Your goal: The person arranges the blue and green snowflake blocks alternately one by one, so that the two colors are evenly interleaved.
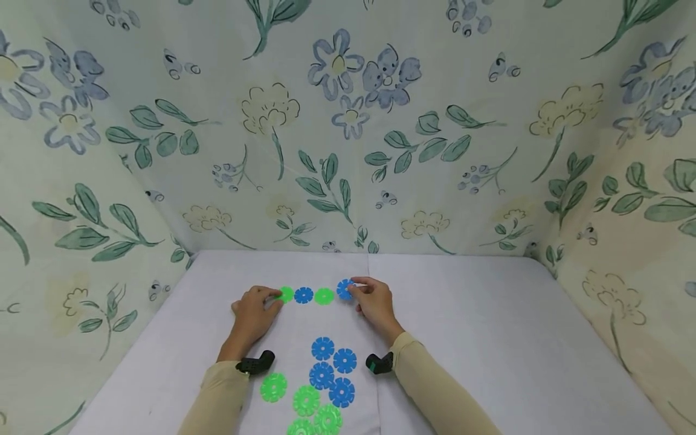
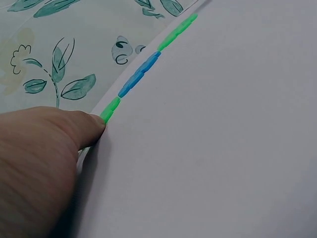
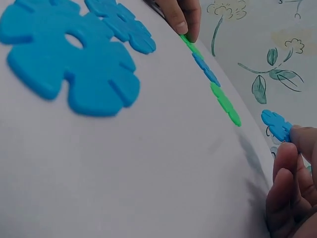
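On the white table a short row runs green, blue, green: flat plastic snowflake discs with notched edges. My left hand (image 1: 254, 310) is at the row's left end, thumb and fingertips pinching the edge of the end green disc (image 1: 286, 295). Beside that lie the blue disc (image 1: 304, 295) and another green disc (image 1: 324, 296). My right hand (image 1: 376, 303) pinches a blue disc (image 3: 275, 124) between thumb and fingers, just right of the row. In the right wrist view this disc is tilted, with a gap between it and the last green one.
Nearer to me lies a loose group of blue discs (image 1: 322, 375), with several green discs (image 1: 273, 387) below and left of it, some overlapping. Floral cloth (image 1: 337, 169) hangs behind the table and along both sides. A seam runs down the table cover (image 1: 462, 338) near the middle.
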Tool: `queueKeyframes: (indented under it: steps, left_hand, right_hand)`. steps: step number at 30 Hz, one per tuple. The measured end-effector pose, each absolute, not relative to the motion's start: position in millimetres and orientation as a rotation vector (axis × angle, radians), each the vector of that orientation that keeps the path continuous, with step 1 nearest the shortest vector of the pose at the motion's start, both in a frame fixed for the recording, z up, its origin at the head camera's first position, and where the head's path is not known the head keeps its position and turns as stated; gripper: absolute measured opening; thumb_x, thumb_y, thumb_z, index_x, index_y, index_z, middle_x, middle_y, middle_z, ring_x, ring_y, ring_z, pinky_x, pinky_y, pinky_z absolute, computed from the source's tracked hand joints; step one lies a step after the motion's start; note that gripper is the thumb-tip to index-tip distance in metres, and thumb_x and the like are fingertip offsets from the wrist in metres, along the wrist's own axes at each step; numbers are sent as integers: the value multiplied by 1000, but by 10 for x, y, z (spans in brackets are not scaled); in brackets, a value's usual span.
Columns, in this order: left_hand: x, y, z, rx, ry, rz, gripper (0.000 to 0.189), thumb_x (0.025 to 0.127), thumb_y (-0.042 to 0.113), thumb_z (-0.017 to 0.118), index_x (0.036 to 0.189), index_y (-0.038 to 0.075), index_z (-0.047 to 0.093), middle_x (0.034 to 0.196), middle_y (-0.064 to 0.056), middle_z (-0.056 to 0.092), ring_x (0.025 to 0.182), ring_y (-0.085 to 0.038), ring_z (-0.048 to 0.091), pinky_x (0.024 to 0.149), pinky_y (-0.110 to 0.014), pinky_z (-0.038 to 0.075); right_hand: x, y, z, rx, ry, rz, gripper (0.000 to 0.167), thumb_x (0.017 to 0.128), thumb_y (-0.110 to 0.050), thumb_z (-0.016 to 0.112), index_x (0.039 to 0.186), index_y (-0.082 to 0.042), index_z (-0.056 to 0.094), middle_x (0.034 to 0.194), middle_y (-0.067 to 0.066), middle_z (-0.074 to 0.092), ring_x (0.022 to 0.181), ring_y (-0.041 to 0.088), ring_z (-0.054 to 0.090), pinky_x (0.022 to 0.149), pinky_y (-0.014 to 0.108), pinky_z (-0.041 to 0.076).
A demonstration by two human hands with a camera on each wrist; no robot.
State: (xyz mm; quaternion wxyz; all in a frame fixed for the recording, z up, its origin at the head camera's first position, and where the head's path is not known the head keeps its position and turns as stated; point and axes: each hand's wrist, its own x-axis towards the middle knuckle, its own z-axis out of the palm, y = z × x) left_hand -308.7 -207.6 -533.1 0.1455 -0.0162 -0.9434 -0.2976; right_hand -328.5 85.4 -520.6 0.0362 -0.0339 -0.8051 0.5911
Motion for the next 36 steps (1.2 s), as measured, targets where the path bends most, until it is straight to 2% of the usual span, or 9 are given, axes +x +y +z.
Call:
queueKeyframes:
  steps: [9, 18, 27, 30, 34, 36]
  left_hand:
    - [-3102, -2083, -5366, -43, -2721, -829, 27, 93, 30, 70, 117, 19, 73, 121, -10, 64, 116, -32, 58, 86, -50, 26]
    - [-3115, -2068, -5381, -15, -2734, -815, 27, 93, 30, 71, 118, 19, 73, 123, -9, 63, 117, -31, 57, 88, -50, 27]
    - [-3096, -2057, -5362, -30, -2724, -817, 26, 93, 28, 71, 117, 19, 73, 122, -10, 64, 118, -32, 58, 88, -51, 27]
    - [-3096, -2063, -5369, -32, -2724, -815, 26, 93, 28, 70, 117, 19, 73, 123, -10, 64, 118, -31, 58, 88, -51, 27]
    - [-3106, -2069, -5377, -31, -2728, -818, 26, 93, 29, 70, 117, 19, 73, 124, -10, 63, 119, -31, 57, 90, -51, 27]
    - [-3110, -2072, -5380, -31, -2728, -821, 26, 93, 29, 70, 117, 19, 73, 124, -10, 63, 119, -32, 57, 90, -52, 27]
  right_hand:
    - [-3305, 763, -5278, -109, -2539, 1627, 20, 90, -31, 75, 109, -24, 76, 83, -2, 71, 51, 15, 61, 51, 28, 49]
    - [-3277, 755, -5302, -109, -2590, 1529, 21, 90, -31, 75, 110, -23, 77, 81, -3, 69, 54, 15, 63, 55, 29, 50]
    - [-3303, 739, -5323, -133, -2598, 1487, 20, 90, -26, 75, 109, -19, 75, 92, -1, 67, 58, 12, 64, 55, 27, 53]
    - [-3317, 732, -5328, -142, -2605, 1449, 19, 89, -26, 76, 107, -18, 75, 91, -2, 68, 66, 12, 64, 63, 28, 53]
    - [-3332, 726, -5336, -150, -2622, 1350, 17, 88, -27, 77, 103, -18, 76, 87, -4, 69, 80, 13, 61, 77, 32, 48]
    - [-3332, 723, -5336, -155, -2631, 1320, 17, 88, -27, 77, 102, -18, 77, 86, -4, 69, 83, 14, 60, 80, 34, 46]
